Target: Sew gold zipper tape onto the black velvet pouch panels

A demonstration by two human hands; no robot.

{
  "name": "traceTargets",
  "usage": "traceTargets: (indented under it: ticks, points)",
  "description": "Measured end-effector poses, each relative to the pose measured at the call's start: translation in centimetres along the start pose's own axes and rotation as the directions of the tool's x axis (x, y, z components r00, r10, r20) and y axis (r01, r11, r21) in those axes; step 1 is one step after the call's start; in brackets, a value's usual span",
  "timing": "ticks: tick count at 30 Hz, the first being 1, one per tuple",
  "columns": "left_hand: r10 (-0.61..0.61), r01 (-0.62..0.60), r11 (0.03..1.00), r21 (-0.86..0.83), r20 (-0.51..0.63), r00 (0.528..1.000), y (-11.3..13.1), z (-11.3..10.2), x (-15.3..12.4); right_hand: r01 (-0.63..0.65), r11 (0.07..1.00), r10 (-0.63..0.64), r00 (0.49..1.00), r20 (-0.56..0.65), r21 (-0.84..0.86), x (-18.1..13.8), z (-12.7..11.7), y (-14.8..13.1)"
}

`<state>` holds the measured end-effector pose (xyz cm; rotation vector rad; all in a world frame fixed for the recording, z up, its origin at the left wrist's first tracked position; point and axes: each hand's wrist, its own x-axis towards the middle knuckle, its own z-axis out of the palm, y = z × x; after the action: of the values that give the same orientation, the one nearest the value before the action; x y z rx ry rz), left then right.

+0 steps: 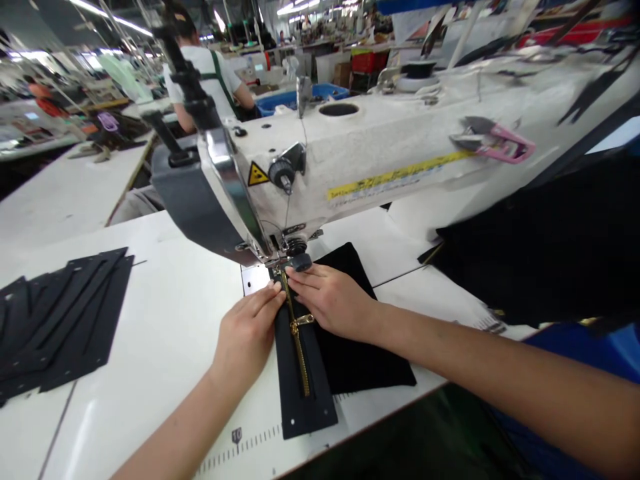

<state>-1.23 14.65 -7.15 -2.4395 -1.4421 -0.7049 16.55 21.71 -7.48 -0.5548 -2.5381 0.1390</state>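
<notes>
A black zipper panel (305, 373) with punched end holes lies under the sewing machine head, with a black fabric piece (360, 363) beneath its right side. A gold-toothed zipper (299, 350) runs along its slot, with a gold zipper pull (303, 320) pointing right. My left hand (247, 327) rests its outstretched fingertips on the panel's left edge, close to the presser foot. On the other side, my right hand (335, 297) lies with fingers stretched flat beside the zipper, just below the needle area. The stitching point itself is partly hidden by the machine.
The sewing machine (375, 140) arches over the work, with pink-handled snips (495, 140) on its arm. Several black panels (65, 320) lie at left on the white table (165, 320). Black fabric (550, 240) is heaped at right. A person (210, 70) sits ahead near a blue bin (325, 91).
</notes>
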Motion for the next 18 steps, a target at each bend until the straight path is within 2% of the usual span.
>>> traceTargets:
  ticks: [5, 10, 18]
  points:
    - [0.088, -0.088, 0.996, 0.02, 0.016, 0.996, -0.2, -0.2, 0.5, 0.007, 1.0, -0.008, 1.0, 0.031, 0.023, 0.0, -0.2, 0.0]
    - [0.049, -0.051, 0.998, 0.039, 0.052, 0.997, 0.1, -0.4, 0.7, 0.023, 0.999, -0.023, 1.0, 0.019, 0.031, -0.1, -0.4, 0.2]
    - [0.009, -0.011, 0.998, 0.062, 0.042, 0.999, -0.1, -0.1, 1.1, 0.049, 0.998, -0.049, 0.999, 0.003, 0.043, 0.3, 0.1, 1.1]
